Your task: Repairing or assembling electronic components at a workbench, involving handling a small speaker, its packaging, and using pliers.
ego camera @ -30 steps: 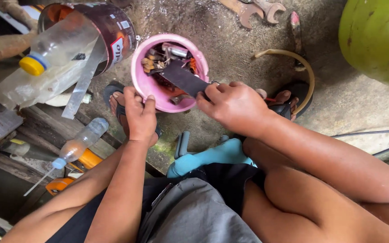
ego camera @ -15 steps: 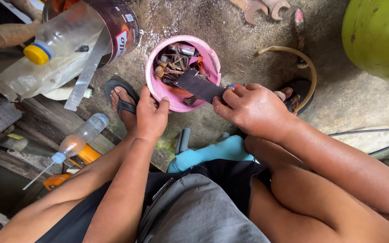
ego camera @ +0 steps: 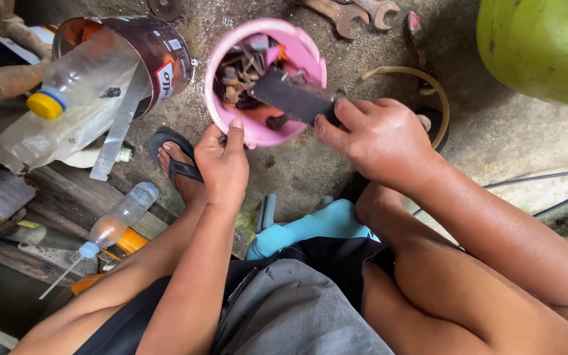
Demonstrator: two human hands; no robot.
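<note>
Biggest thing around is the green gas cylinder point(ego camera: 540, 46) top right, well apart from the hands. Next, a rusty paint can point(ego camera: 146, 49) lying on its side with a clear plastic bottle point(ego camera: 77, 82) in front of it. Between them sits the pink bucket point(ego camera: 264, 72), round, scuffed, full of rusty nails and bits. The left hand point(ego camera: 221, 164) pinches its near rim. The right hand point(ego camera: 379, 141) is clamped on a flat dark metal strip point(ego camera: 290, 97); it lies over the bucket's mouth, long axis slanting from the fist up-left into the bucket.
</note>
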